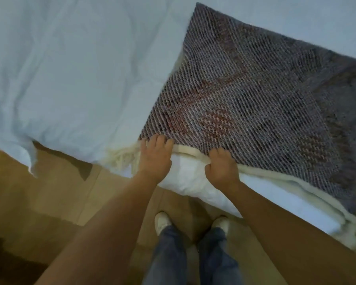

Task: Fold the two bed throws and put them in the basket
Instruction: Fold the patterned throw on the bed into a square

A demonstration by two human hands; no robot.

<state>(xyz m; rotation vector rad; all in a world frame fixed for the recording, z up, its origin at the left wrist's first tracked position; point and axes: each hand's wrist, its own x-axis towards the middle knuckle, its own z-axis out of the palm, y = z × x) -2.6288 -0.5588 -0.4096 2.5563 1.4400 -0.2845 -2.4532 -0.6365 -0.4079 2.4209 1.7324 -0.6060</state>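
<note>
A grey woven throw (245, 83) with reddish patches lies folded flat on the white bed (70, 75), reaching to the bed's near edge. Under it a cream throw (275, 179) shows as a thick folded edge with a fringe (121, 159) at its left corner. My left hand (155, 157) rests on the grey throw's near left corner, fingers spread over its edge. My right hand (222, 165) grips the near edge a little to the right, fingers curled over the grey and cream layers. No basket is in view.
The white bed sheet hangs over the near edge onto a wooden floor (49, 202). My legs in jeans and white shoes (162, 221) stand close to the bed.
</note>
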